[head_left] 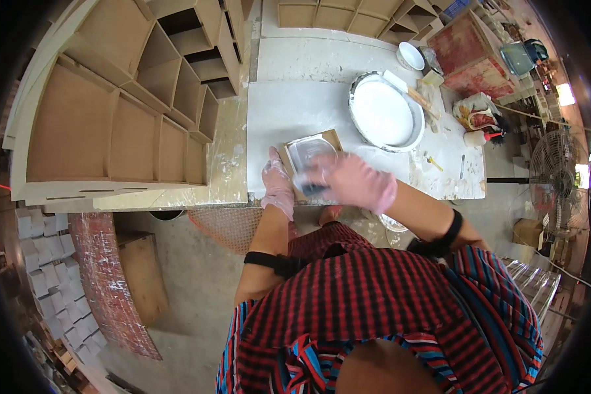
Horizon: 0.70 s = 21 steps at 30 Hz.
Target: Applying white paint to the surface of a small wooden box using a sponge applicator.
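A small brown board (312, 146) lies near the front edge of a paint-stained white table (289, 105), partly coated in grey-white. My left hand (278, 186), in a pink glove, presses on the board's left front corner. My right hand (358, 180), also gloved and blurred by motion, is closed on a small dark pad (310, 189) at the board's front edge. A round pan of white paint (384, 111) stands just behind and to the right of the board.
A large brown shelf unit with many compartments (125, 98) lies left of the table. A white bowl (412, 55), a stick, a rag and small bottles sit at the table's right side. A red wooden crate (469, 52) and a fan (558, 184) stand farther right.
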Motion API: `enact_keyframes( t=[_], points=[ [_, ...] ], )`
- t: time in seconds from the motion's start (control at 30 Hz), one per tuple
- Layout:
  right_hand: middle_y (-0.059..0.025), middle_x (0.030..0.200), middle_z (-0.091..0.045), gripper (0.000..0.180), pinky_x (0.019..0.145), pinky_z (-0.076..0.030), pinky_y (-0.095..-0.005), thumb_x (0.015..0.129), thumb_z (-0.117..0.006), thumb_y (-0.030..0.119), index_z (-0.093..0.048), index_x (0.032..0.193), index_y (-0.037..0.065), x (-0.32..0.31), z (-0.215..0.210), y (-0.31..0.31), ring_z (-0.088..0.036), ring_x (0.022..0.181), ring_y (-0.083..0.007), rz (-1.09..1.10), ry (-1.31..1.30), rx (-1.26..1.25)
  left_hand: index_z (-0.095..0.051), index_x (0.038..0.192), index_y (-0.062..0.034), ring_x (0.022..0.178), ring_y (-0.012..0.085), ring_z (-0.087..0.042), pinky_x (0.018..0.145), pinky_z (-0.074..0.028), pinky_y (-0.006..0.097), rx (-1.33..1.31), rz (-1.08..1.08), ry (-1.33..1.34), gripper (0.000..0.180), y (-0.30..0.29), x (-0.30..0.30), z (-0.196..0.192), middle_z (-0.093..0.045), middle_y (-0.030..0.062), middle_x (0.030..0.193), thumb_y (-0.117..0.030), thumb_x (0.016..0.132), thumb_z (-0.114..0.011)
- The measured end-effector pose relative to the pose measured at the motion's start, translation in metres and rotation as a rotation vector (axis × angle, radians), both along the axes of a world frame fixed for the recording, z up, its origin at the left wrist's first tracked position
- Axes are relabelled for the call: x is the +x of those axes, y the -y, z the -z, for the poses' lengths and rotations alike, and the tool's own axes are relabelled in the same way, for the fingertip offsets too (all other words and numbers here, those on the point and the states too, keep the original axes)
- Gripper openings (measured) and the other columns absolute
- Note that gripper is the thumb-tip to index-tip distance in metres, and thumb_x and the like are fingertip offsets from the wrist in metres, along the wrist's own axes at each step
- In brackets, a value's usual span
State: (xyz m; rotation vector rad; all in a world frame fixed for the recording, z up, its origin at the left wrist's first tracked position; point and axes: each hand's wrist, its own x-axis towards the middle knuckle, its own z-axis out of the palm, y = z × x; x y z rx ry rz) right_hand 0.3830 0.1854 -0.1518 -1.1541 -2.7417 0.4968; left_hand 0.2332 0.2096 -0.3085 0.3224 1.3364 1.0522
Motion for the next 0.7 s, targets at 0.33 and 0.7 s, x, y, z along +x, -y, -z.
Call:
enact_keyframes(
  t=[0.33,0.7],
  points=[
    [-0.0083,0.101,-0.060,0.043,0.075,-0.054,-0.0371,0.070,-0.074,0.016,-0.064,0.112,0.018,0.001,-0.014,0.011,-0.063,0.089,-0.0284,-0.080,-0.017,0.053,-0.065,0.091,0.0047,0.070,0.0209,-0.061,0.066,-0.050,0.034,0.044,-0.027,0.015,0.063,-0.001,-0.001,0.017,-0.066,0.0108,0.080,-0.054,0.097,-0.043],
    [-0.0074,0.092,-0.059,0.046,0.072,-0.051,-0.0387,0.068,-0.074,0.014,-0.065,0.113,0.019,0.022,-0.015,0.029,-0.062,0.080,-0.0271,-0.070,-0.129,0.097,-0.066,0.093,0.0056,0.071,0.0223,-0.062,0.066,-0.050,0.035,-0.052,-0.007,0.023,0.062,-0.003,0.001,0.003,-0.068,0.0121,0.083,-0.051,0.098,-0.042]
  ],
)
